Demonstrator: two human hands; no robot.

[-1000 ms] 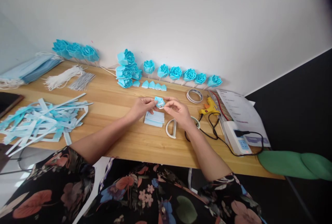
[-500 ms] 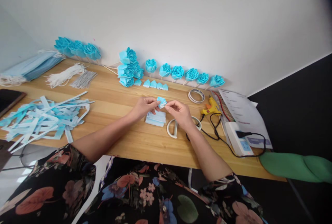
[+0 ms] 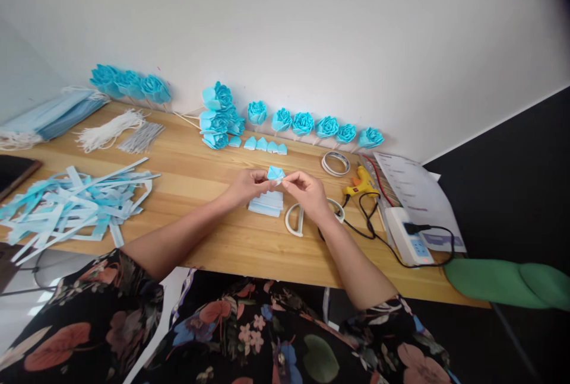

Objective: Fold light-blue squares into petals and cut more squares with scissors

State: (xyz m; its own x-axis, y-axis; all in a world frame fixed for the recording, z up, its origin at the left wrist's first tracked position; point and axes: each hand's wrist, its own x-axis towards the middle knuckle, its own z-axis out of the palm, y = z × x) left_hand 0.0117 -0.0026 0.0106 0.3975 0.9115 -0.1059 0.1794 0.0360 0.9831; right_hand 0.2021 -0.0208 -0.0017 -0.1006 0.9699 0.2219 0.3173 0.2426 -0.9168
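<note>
Between my hands, above the wooden table, is a small folded blue petal piece [image 3: 275,173] of mask-like fabric. My left hand [image 3: 250,187] is closed on its left side with thumb and fingers. At its lower right corner, my right hand [image 3: 308,193] pinches the edge. Just below lies a stack of flat light blue fabric pieces [image 3: 266,205]. Beyond my hands, several folded petals [image 3: 262,145] sit in a row. To the right, scissors with white handles [image 3: 294,221] lie partly hidden under my right hand and wrist.
Blue fabric flowers [image 3: 303,124] on sticks lean along the wall. On the left are cut strips [image 3: 80,203], white cords [image 3: 107,130], grey wires [image 3: 141,136] and masks [image 3: 57,117]. Rightward lie a tape roll [image 3: 335,164], a yellow glue gun [image 3: 361,183] and a power strip [image 3: 408,237].
The piece has turned, showing a smoother blue face with a pointed fold. My left fingers have shifted lower along it, and the right hand still pinches its corner.
</note>
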